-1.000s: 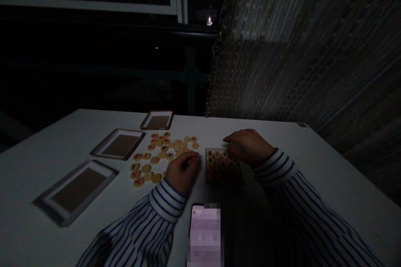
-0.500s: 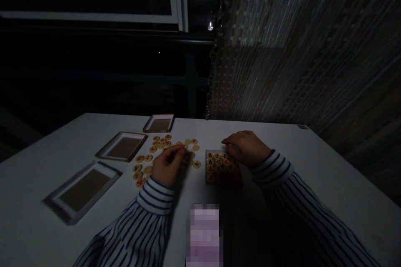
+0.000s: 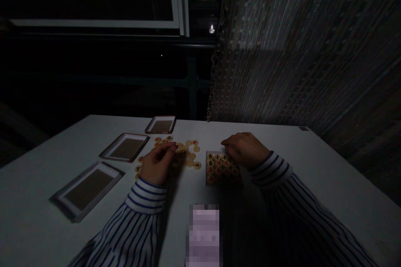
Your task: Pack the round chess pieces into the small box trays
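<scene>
1. At far left on the counter (image 3: 94, 133), the grey-rimmed tray (image 3: 89, 190) lies hollow side up, as do the middle tray (image 3: 127, 149) and the far tray (image 3: 161, 126). All three sit aside from the space between the hands, which seems a sensible place for them.

2. The left hand (image 3: 156, 162) is low over the scatter, thumb and forefinger close to each other; I cannot tell whether a disc is between them. A pinch by the rim should serve best, since the pieces look thin and likely to flip.

3. The loose discs (image 3: 196, 165) lie on the counter between the trays and the box, some showing red or black characters, others plain. Taking those at the edge of the spread first would probably disturb the rest least.

4. A pixelated screen (image 3: 205, 233) lies between the forearms; the cuffs should pass clear of it.

5. The box (image 3: 215, 152) stands just right of the scatter, its packed discs (image 3: 218, 163) in rows, characters upward. Its near part is in deep shadow, so fingertips may judge level better than eyes.

6. The right hand (image 3: 247, 148) is over the box's far right corner, thumb and forefinger slightly apart; whether they touch or hold anything I cannot tell. Light pressure should steady a row without tipping it.
</scene>
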Available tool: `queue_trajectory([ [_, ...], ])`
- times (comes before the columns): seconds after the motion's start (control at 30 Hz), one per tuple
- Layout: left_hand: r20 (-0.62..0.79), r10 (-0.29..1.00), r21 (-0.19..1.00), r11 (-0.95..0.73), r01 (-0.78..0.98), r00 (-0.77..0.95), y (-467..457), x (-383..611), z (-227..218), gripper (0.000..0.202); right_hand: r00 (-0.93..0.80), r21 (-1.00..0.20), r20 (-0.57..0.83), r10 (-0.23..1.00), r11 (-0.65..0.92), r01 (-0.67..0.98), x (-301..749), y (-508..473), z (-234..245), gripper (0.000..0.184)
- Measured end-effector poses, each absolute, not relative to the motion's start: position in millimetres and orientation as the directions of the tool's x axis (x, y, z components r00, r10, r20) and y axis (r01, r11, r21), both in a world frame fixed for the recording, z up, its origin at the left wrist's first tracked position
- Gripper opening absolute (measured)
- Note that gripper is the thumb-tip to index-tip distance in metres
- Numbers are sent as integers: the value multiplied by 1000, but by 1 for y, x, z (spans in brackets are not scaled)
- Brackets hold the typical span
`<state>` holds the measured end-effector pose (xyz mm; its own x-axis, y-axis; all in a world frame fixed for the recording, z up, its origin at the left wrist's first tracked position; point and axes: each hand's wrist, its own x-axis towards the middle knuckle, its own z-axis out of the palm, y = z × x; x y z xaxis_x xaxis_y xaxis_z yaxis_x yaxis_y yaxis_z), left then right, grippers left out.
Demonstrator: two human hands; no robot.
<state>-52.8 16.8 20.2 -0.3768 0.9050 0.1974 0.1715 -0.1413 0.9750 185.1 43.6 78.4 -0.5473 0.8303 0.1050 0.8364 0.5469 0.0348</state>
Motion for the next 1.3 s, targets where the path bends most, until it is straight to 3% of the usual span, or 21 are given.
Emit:
queue_trajectory([
  [0.4, 225, 864, 959, -114, 261, -451, 1, -91, 45, 33, -581, 72, 151, 800, 577, 814, 185, 43, 79, 32],
  [0.83, 272, 757, 935, -61, 351, -594, -5, -132, 29, 32, -629, 47, 181, 756, 632, 773, 176, 38, 76, 30],
  [1.3, 294, 732, 947, -137, 289, -615, 11, -161, 32, 32, -685, 18, 199, 701, 696, 718, 162, 33, 73, 30],
])
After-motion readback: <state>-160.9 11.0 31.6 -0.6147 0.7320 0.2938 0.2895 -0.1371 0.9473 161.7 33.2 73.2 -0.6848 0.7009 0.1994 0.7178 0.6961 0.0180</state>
